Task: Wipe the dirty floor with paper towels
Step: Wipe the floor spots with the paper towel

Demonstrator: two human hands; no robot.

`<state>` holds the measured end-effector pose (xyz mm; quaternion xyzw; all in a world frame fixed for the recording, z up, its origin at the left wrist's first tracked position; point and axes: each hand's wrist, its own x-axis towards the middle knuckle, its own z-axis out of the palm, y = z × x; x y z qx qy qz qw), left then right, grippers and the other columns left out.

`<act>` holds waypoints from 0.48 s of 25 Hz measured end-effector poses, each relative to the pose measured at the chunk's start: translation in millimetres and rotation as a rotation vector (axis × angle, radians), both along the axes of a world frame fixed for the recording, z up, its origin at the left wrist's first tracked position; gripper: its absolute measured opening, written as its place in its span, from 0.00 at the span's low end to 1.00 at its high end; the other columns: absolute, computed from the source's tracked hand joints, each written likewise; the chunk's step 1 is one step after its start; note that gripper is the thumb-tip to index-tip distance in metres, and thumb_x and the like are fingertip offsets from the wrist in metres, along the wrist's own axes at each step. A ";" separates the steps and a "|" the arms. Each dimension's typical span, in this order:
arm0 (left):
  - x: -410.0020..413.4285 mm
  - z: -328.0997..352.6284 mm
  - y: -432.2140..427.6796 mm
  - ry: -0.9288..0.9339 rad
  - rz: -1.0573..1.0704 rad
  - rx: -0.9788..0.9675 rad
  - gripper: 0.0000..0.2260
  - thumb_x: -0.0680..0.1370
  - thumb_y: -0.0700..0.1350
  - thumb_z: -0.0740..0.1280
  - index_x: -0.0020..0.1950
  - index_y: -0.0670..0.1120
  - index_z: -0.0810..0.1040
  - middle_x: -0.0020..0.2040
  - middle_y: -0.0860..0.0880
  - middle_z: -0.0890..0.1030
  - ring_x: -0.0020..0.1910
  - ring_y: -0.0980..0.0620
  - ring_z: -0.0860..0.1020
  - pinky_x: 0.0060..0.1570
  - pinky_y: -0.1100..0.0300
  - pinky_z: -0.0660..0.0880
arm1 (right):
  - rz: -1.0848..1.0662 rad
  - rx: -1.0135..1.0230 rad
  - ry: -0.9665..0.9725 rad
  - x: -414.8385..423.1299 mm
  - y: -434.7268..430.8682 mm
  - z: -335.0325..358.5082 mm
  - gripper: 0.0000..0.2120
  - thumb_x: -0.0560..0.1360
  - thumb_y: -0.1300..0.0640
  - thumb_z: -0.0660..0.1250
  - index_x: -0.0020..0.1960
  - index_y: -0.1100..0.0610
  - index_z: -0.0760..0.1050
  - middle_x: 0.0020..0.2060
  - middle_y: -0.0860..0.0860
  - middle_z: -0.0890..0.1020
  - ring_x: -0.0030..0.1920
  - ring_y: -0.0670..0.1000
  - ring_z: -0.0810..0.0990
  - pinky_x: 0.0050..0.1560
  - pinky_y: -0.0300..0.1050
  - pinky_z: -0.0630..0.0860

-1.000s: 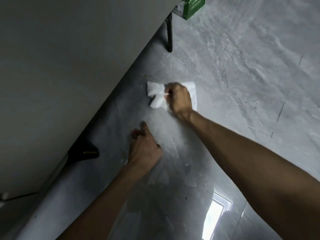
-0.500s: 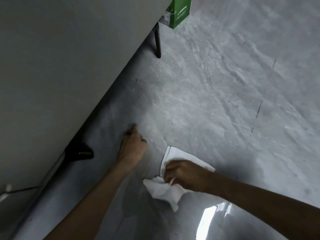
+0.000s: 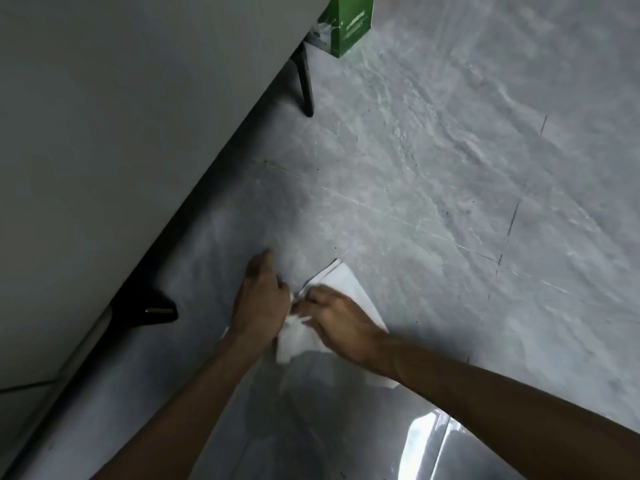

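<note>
Floor: grey marbled tile runs out from the grey furniture panel, with dark specks and thin lines well out from it. We fear a soiled wad would only drag that grit about and smear it.
Grey furniture panel: it stands off the tile on dark legs. We judge the shadowed strip under its lower edge the easiest part to miss.
Paper towel: it lies on the tile a little out from the panel's lower edge, part flat and part bunched. Pressed hard, a bunched sheet may tear or shed bits.
Right hand: its fingers curl down on the bunched part and hold it to the tile. With a loose hold the flat part could fold under and shrink the wiping face.
Left hand: it rests on the tile between the panel and the towel, touching the towel's edge. We cannot tell whether it pinches a corner or merely props us. If it pinches, pulling against the right hand could rip the sheet.
Black foot: it sits under the panel's lower edge. A sweep that way could snag the towel.
</note>
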<state>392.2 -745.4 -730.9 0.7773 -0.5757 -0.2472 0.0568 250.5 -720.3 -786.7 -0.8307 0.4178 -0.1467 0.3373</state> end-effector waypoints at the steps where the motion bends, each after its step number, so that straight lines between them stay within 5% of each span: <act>1: 2.9 -0.9 -0.3 -0.036 -0.027 0.019 0.25 0.78 0.38 0.60 0.75 0.44 0.60 0.73 0.40 0.66 0.69 0.42 0.68 0.65 0.56 0.63 | 0.147 -0.045 0.016 -10.4 -3.4 -5.0 0.15 0.77 0.64 0.62 0.61 0.57 0.78 0.55 0.53 0.78 0.55 0.52 0.74 0.57 0.46 0.71; 4: 4.3 -4.1 -8.0 -0.125 -0.123 0.183 0.27 0.78 0.40 0.59 0.76 0.40 0.56 0.75 0.37 0.61 0.72 0.41 0.64 0.68 0.55 0.61 | -0.042 -0.229 0.182 -59.8 -85.0 -9.2 0.15 0.80 0.58 0.59 0.64 0.54 0.76 0.53 0.53 0.77 0.52 0.53 0.74 0.54 0.45 0.70; 8: -1.0 -5.7 -18.9 -0.205 -0.208 0.346 0.31 0.79 0.43 0.59 0.77 0.38 0.49 0.74 0.33 0.58 0.73 0.37 0.62 0.70 0.53 0.60 | -0.720 -0.272 0.238 -75.8 -199.7 -15.1 0.16 0.79 0.58 0.59 0.65 0.57 0.76 0.52 0.62 0.75 0.53 0.63 0.75 0.52 0.50 0.71; 10: 1.0 -7.2 -25.2 -0.198 -0.194 0.333 0.32 0.78 0.43 0.60 0.78 0.38 0.49 0.73 0.35 0.62 0.72 0.38 0.63 0.69 0.53 0.61 | -0.764 -0.240 0.223 -36.7 -207.6 -21.2 0.17 0.81 0.53 0.55 0.61 0.59 0.76 0.50 0.60 0.75 0.52 0.59 0.72 0.53 0.51 0.70; 12: 3.8 -5.1 -25.9 -0.169 -0.178 0.296 0.32 0.78 0.43 0.61 0.77 0.39 0.50 0.72 0.35 0.65 0.70 0.39 0.66 0.66 0.54 0.63 | -0.515 -0.257 0.144 -2.3 -164.8 -20.9 0.17 0.82 0.47 0.52 0.51 0.55 0.76 0.44 0.53 0.75 0.48 0.53 0.71 0.55 0.49 0.68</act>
